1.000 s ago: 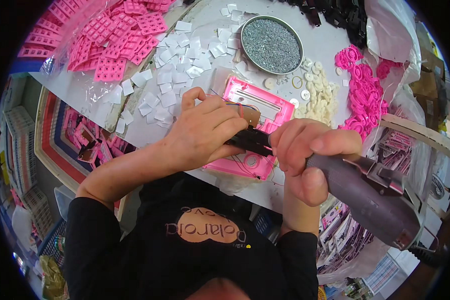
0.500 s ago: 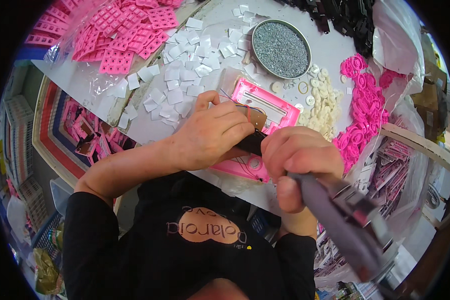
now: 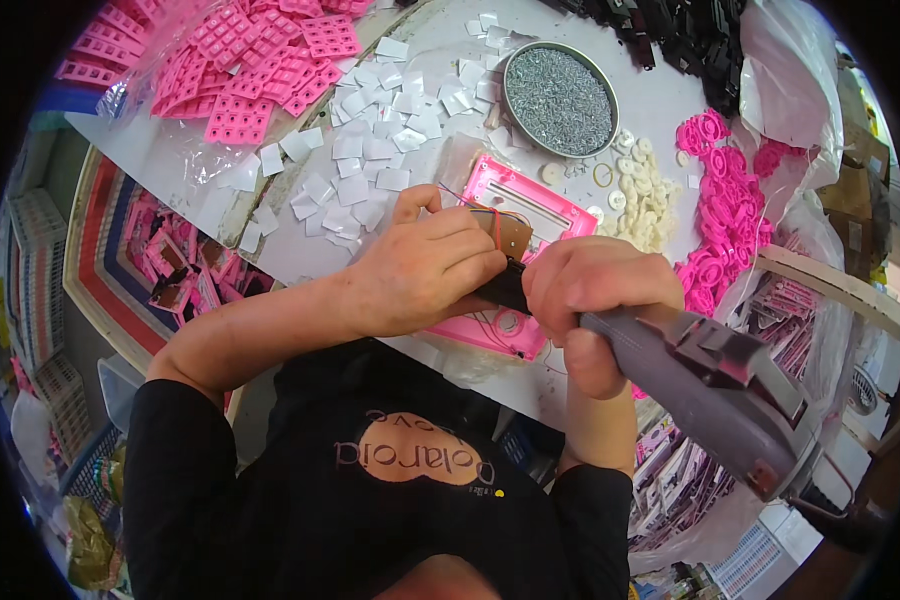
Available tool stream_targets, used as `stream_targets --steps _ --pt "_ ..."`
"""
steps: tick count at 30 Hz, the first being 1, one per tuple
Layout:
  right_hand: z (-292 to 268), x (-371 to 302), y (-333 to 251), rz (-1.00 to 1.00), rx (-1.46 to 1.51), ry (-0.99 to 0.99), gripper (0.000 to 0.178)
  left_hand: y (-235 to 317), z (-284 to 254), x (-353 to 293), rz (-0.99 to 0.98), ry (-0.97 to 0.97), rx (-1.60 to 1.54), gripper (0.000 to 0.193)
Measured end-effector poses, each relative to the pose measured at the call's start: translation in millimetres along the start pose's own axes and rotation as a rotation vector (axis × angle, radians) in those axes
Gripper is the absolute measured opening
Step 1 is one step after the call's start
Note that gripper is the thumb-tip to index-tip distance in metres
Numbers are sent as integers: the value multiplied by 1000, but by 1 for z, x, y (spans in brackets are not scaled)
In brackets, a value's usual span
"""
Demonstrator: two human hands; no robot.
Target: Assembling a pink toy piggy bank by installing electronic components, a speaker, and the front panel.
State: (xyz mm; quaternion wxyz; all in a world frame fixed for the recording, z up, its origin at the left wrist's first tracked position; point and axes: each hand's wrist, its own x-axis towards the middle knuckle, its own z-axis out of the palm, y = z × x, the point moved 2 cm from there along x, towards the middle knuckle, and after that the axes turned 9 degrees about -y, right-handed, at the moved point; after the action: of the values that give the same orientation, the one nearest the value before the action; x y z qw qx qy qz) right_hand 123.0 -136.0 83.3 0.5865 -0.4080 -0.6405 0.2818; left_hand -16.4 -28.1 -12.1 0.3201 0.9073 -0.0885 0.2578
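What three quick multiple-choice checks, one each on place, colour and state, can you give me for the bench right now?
1. Where is the round tin of screws?
A. Beyond the pink case, near the table's far edge
B. On the person's lap
C. Under the left hand

2. What colour is the case being worked on?
A. Black
B. Pink
C. Green

3. What is the right hand doing?
A. Resting open on the table
B. Gripping the grey power screwdriver
C. Reaching into the tin

Answers:
1 A, the tin sits past the case among white squares.
2 B, its frame shows bright pink beside the left hand.
3 B, the fingers are closed round the tool's grey body.
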Motion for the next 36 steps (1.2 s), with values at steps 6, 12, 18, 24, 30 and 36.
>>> stream_targets --steps 6,12,18,24,30,36 --pt "-7 -9 -6 80 163 70 46 1 -8 5 -7 -38 43 41" --pt "-22 -48 -15 485 54 304 111 -6 -6 2 9 -118 125 41" --pt "-8 -86 -5 501 -880 -106 58 -1 -23 18 -251 -280 -95 51" --pt "-35 -68 16 858 -116 401 32 -5 -17 3 -342 -85 -194 55" --pt "-60 -27 27 1258 -710 5 40 6 -11 13 -331 -116 72 61" --pt "-47 -30 12 574 -895 -186 50 15 -18 23 -357 -163 144 64"
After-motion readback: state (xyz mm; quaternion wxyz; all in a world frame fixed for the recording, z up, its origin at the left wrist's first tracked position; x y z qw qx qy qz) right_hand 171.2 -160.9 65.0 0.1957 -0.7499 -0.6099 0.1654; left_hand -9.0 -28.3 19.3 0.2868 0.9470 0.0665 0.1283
